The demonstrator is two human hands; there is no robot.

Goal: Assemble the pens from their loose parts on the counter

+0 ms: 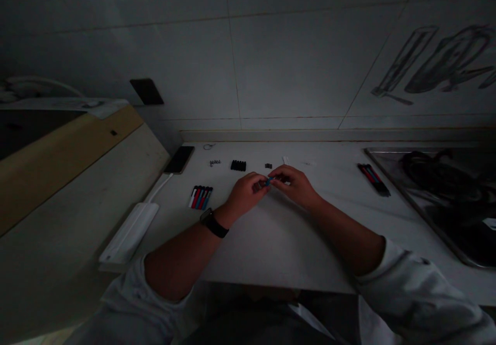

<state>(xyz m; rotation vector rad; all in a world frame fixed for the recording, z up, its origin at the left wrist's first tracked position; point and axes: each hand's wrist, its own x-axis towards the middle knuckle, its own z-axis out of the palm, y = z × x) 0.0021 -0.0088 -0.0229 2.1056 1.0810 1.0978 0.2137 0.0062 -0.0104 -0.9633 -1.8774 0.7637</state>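
Note:
A small blue piece (268,181) is pinched between my two hands above the counter; its exact kind is mostly hidden by the fingers. My left hand (248,190), with a black watch (214,223) on the wrist, grips it from the left. The fingertips of my right hand (293,184) close on its other side. Left of my hands lies a row of short white, red and blue pen-like barrels (200,198) with black ends. Just beyond are a cluster of black caps (238,166), small silvery parts (215,163) and small dark pieces (268,166).
A phone (181,159) and a white power strip (129,231) sit at the left beside a large box-like cabinet (89,190). Several slim pen-like items (373,179) lie at right, near a metal-rimmed stove (422,216). A tiled wall (287,71) closes the back.

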